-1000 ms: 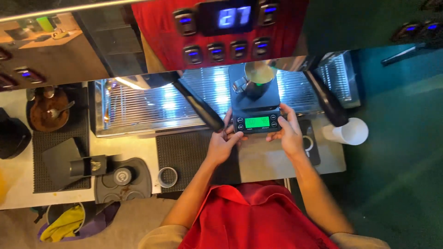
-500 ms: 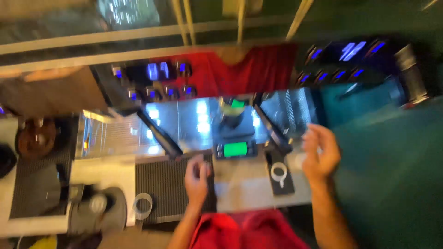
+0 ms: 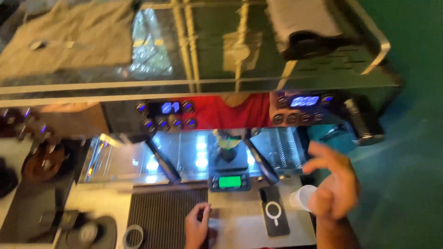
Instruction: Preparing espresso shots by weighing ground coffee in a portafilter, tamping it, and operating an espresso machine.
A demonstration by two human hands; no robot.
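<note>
Just beyond the left hand (image 3: 197, 226), a small scale (image 3: 229, 181) with a lit green display sits at the front edge of the drip tray (image 3: 184, 157), carrying a dark cup (image 3: 227, 150). Two black portafilter handles (image 3: 162, 161) slant out on either side of it. Between that hand and the right hand (image 3: 334, 184), a dark phone (image 3: 274, 211) lies flat on the counter. A pale ring (image 3: 133, 236) lies to the left of the left hand, a blurred tamper stand (image 3: 87, 233) farther left. Far above both hands, the espresso machine (image 3: 194, 83) has a mirrored front and blue-lit buttons; a tan cloth (image 3: 69, 37) and a folded grey cloth (image 3: 304, 23) lie on its top. The green floor (image 3: 415, 161) lies to the right of the right hand.
</note>
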